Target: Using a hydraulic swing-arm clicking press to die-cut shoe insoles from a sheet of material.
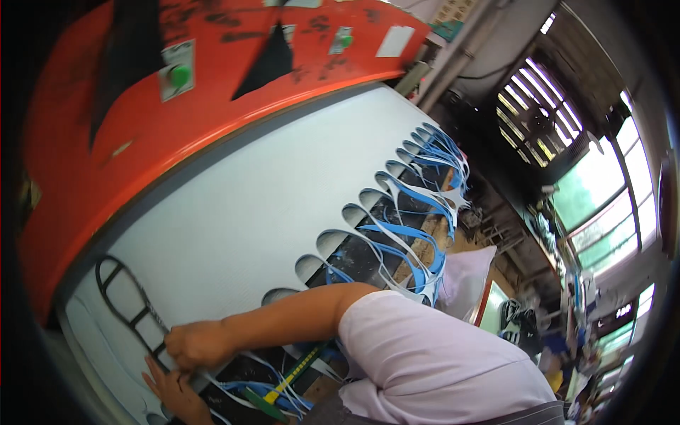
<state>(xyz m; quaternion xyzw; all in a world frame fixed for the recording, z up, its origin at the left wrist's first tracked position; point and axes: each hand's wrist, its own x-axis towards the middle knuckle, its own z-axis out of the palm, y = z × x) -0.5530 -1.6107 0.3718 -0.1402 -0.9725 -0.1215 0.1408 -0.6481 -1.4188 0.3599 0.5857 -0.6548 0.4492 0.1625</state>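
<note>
Orange-red machine casing (234, 124) arches across the upper left; below it, a pale sheet (241, 205) (right edge scalloped by cut-outs (307, 268)) fills the centre. Lower left, a black sole-shaped frame (139, 316) lies on it, the right hand (202, 345) curled closed on its edge, the left hand's (178, 394) fingers outstretched.

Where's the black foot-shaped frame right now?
In the head view, the black frame is at the lower left, on the white sheet, with the right hand and left hand at its near end.
</note>
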